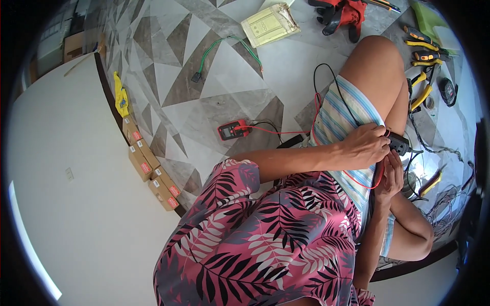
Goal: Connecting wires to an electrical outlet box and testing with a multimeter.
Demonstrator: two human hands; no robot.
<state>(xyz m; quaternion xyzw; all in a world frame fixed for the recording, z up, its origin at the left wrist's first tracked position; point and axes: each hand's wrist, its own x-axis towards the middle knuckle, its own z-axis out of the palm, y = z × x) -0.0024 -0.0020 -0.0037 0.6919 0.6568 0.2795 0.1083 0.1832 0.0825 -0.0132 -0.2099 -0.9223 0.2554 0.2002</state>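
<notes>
- left hand point(363, 145): fingers drawn narrow at the near end of the block; judged to be closed on the black lead point(343, 98), whose tip is hidden.
- right hand point(392, 174): fingers bunched narrow, holding the lower edge of the black block point(399, 145); the red lead point(363, 186) runs up to this hand, its end not visible.
- progress, as judged: partway. done: the block is in hand, and both leads are run out from the meter to the hands. left: contact of either lead tip with the block is not confirmed.
- block, position: between the hands, beside the bent leg.
- block, appearance: small, dark, box-like, with what seem to be socket holes in its face; a dark cord leaves the end away from the left hand. no damage can be made out.
- multimeter point(232, 130): red and black, on the tiled floor, leads at its right end; display reading not legible.
- yellow-handled pliers point(422, 98): on the floor beyond the leg, near a dark tape measure point(448, 92).
- green cable point(205, 52): loose on the floor, dark connector at one end, unattached at the other.
- red and black gloves point(352, 19): at the far edge, unused.
</notes>
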